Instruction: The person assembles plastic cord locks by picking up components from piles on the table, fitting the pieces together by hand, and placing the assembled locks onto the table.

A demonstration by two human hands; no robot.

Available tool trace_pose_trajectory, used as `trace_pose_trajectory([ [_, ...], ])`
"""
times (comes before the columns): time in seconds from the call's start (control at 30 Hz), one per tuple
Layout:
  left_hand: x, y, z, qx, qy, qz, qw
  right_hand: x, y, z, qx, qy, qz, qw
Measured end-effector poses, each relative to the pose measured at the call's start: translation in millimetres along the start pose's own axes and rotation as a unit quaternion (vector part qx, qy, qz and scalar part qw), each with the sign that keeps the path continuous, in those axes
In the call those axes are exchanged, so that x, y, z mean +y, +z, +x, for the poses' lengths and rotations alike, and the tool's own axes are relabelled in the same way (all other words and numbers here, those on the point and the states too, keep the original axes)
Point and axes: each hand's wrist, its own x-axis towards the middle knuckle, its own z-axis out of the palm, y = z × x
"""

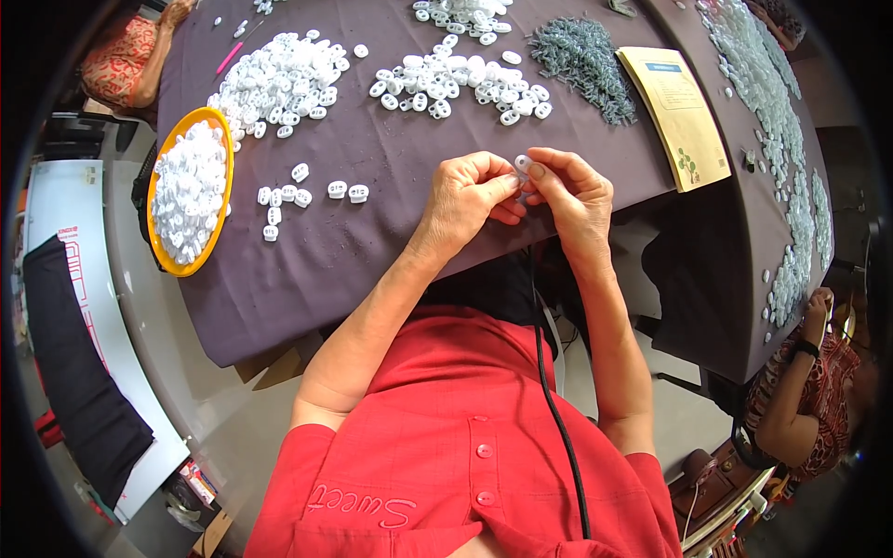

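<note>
Above the table's near edge, my left hand (pixel 470 197) and my right hand (pixel 574 193) meet, fingertips pinched together. Between them is a small white plastic piece (pixel 523 164) with a hole in its top; its lower part is hidden by my fingers. Left of my hands, several white oval two-holed pieces (pixel 288 194) lie apart on the dark tablecloth (pixel 372 251). Beyond my hands lies a loose heap of similar white pieces (pixel 437 82). Farther right is a pile of thin grey parts (pixel 581 60), too small to make out singly.
An orange basket (pixel 230 149) full of white pieces stands at the left edge, beside a larger white heap (pixel 288 79) and a pink tool (pixel 229 58). A tan envelope (pixel 674 116) lies right. Other people sit left and right; a second table (pixel 735 260) holds translucent pieces.
</note>
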Motion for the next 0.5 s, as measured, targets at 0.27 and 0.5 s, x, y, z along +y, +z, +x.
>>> trace_pose_trajectory([
  [0.27, 0.7, -0.3, 0.5, -0.009, -0.007, 0.03, 0.999, 0.1, 0.6, -1.1, -0.002, -0.005, -0.017, 1.0],
  [0.5, 0.6, 3.1, 1.4, 0.016, -0.007, 0.027, 0.999, 0.9, -1.9, 0.1, -0.027, -0.003, -0.039, 0.999],
])
